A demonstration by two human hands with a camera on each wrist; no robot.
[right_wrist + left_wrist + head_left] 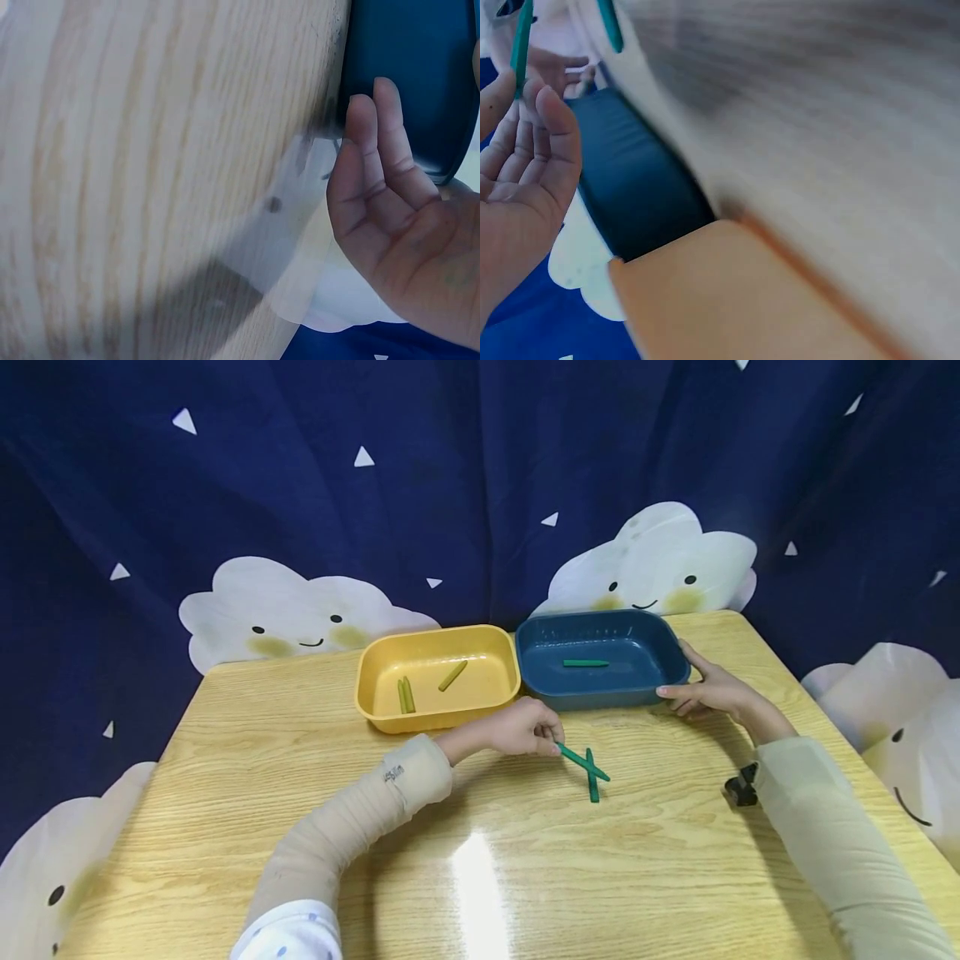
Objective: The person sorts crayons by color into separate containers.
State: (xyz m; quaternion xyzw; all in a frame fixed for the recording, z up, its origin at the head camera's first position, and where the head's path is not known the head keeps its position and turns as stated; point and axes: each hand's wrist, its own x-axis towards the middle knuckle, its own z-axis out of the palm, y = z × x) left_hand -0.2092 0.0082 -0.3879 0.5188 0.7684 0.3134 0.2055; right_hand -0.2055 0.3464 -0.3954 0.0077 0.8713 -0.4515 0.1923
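My left hand (pixel 528 727) pinches a green crayon (pixel 576 757) between thumb and fingertips, close over the table in front of the two bins. The held crayon's tip crosses above a second green crayon (pixel 593 787) in the head view. At the right end of the blue bin (pixel 600 700), my right hand (pixel 716 689) touches the corner with spread fingers. The right wrist view shows the fingers (pixel 390 124) extended against the bin's outer side. Inside that bin lies one green crayon (pixel 585 663).
A yellow bin (pixel 438 720) stands left of the blue one, with three yellow-green crayons (pixel 452 676) inside. A small black object (pixel 741 787) shows beside the right sleeve. Behind the wooden table (pixel 262 735) hangs a dark blue curtain (pixel 450 485) with clouds.
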